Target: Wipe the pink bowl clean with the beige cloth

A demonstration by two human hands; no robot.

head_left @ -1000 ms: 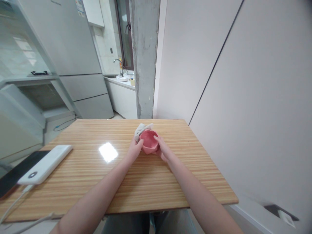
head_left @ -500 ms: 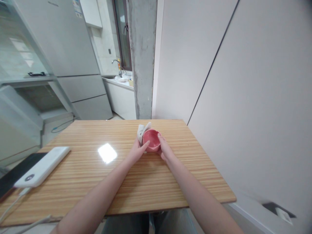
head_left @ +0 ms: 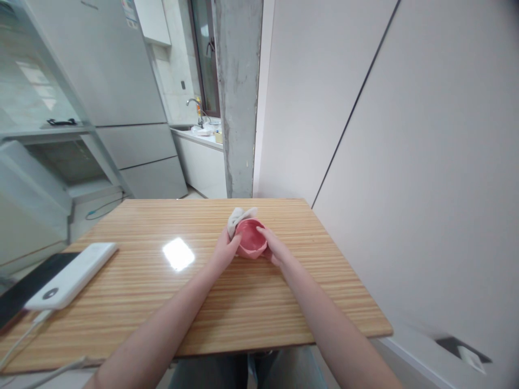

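Observation:
Between my hands is a small pink bowl, tilted so that its inside faces me. My left hand is closed on the bowl's left side, thumb near the rim, with a bunched white cloth between the fingers and the bowl. The cloth sticks out past the bowl's far left rim. My right hand grips the right side, its thumb over the rim and inside. The fingers of both hands are mostly hidden behind the bowl.
The wood-grain table reaches under both forearms. On its left lie a white power bank with a cable plugged in and a dark flat device. A pale wall stands close on the right.
The bowl has turned a little in my hands and sits slightly lower and nearer. My left thumb has drawn back toward the rim, and the cloth has shifted along the far rim.

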